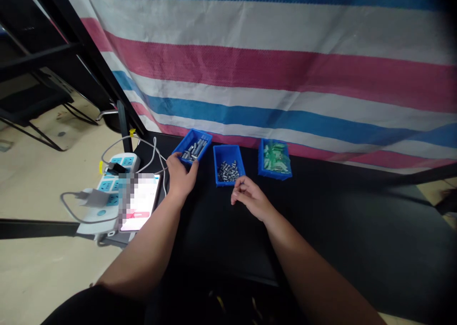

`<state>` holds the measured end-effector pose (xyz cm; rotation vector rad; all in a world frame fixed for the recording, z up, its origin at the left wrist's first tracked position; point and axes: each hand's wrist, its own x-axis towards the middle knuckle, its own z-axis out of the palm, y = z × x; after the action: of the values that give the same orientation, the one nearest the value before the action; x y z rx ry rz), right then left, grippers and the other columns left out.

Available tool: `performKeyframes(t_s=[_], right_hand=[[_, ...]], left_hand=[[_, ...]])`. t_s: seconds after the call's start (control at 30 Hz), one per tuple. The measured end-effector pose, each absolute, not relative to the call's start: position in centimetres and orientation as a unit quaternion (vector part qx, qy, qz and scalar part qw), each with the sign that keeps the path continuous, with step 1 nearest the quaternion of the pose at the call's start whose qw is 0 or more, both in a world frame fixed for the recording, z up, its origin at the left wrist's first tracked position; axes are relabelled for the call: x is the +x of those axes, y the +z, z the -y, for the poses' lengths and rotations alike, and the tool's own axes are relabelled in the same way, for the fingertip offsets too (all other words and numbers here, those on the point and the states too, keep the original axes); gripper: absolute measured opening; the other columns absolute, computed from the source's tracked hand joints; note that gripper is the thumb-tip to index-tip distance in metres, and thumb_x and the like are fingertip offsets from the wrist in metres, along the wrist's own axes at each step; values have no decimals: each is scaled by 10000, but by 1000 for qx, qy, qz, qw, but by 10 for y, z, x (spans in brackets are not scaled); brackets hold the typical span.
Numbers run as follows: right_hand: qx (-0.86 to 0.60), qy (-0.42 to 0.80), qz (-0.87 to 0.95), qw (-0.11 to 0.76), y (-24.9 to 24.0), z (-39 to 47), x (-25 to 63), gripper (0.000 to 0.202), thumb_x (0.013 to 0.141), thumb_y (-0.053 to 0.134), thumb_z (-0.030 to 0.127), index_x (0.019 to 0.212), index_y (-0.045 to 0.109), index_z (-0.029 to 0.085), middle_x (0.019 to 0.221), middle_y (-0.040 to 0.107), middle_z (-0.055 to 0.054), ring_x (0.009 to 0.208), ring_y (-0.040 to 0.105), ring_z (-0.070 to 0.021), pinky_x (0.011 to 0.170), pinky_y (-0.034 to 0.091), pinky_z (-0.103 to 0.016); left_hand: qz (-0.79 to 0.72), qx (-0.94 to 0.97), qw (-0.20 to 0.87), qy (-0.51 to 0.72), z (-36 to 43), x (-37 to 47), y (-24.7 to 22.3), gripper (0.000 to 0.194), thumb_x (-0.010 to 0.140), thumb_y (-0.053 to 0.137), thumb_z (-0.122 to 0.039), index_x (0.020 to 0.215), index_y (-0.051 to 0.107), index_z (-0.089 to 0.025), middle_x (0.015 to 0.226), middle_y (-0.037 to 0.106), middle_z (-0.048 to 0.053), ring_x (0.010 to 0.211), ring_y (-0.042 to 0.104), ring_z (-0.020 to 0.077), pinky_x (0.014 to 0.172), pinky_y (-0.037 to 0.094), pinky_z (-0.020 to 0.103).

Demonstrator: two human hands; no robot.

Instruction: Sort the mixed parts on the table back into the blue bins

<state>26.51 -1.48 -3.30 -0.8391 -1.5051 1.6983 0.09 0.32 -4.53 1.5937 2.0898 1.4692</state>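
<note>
Holds with the left hand (181, 178) a rectangular blue plastic bin (182, 141) of long silver metal pieces (194, 150).
Clamps its near end between thumb and fingers, on the black flat bench (210, 234); with the right hand (250, 199), curls fingers just beside the near edge of the middle blue plastic bin (227, 152) of small silver metal parts (228, 172), cannot tell if this grip is closed.

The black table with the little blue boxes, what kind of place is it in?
Maybe a small workshop or work corner: two blue boxes hold shiny metal parts, a power strip lies on the left, and a striped sheet hangs like a wall.
</note>
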Motion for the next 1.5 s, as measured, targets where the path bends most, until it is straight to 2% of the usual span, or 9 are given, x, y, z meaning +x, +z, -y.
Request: performKeyframes(t_s=[0.17, 0.3, 0.47, 0.57, 0.8, 1.23, 1.5], right_hand=[[-319, 672, 563, 360, -35, 15, 264, 343, 913, 726, 410, 1079, 472, 248, 809, 716, 7, 750, 723, -181, 779, 577, -372], [-318, 686, 542, 366, -34, 15, 263, 396, 901, 743, 401, 1161, 483, 254, 910, 760, -36, 889, 757, -214, 881, 615, -445], [-330, 686, 543, 355, -31, 16, 263, 369, 903, 750, 387, 1141, 500, 257, 1121, 764, -91, 1100, 731, -239, 1076, 534, -524], [-334, 682, 547, 352, -30, 16, 263, 375, 908, 749, 379, 1164, 499, 268, 1200, 744, -96, 1177, 700, -244, 1142, 479, -545], [-338, 670, 558, 353, -32, 16, 262, 428, 919, 733, 360, 1273, 506, 281, 1190, 740, -92, 1215, 680, -253, 1153, 477, -549], [-353, 644, 573, 363, -34, 19, 258, 397, 894, 748, 343, 1225, 538, 285, 1206, 737, -72, 1249, 657, -239, 1175, 449, -521], [-396, 608, 563, 396, -37, 14, 265, 398, 859, 755, 346, 1201, 566, 268, 1146, 752, -81, 1232, 665, -266, 1116, 500, -540]], left_hand=[[-692, 526, 66, 489, -3, 1, -45, 498, 862, 677, -396, 1237, 436, -175, 1225, 462, 133, 1265, 461, 330, 1134, 380, 543], [-692, 524, 68, 492, -3, 1, -44, 493, 855, 685, -398, 1227, 448, -177, 1212, 466, 136, 1257, 466, 337, 1133, 381, 548], [-694, 526, 69, 486, -3, 1, -43, 494, 861, 671, -399, 1235, 452, -162, 1221, 466, 155, 1254, 466, 348, 1134, 376, 554], [-691, 530, 66, 487, -3, 1, -43, 488, 862, 672, -399, 1233, 454, -168, 1212, 474, 149, 1244, 471, 343, 1134, 381, 550], [-685, 535, 66, 491, -3, 0, -45, 477, 864, 675, -396, 1221, 456, -167, 1209, 479, 151, 1248, 471, 345, 1135, 381, 541], [-695, 539, 70, 471, -1, 1, -42, 444, 873, 648, -412, 1193, 462, -167, 1225, 478, 157, 1269, 458, 342, 1140, 371, 553], [-696, 527, 62, 484, -6, -3, -52, 603, 840, 683, -449, 1277, 408, -138, 1253, 436, 145, 1257, 478, 325, 1139, 380, 531]])
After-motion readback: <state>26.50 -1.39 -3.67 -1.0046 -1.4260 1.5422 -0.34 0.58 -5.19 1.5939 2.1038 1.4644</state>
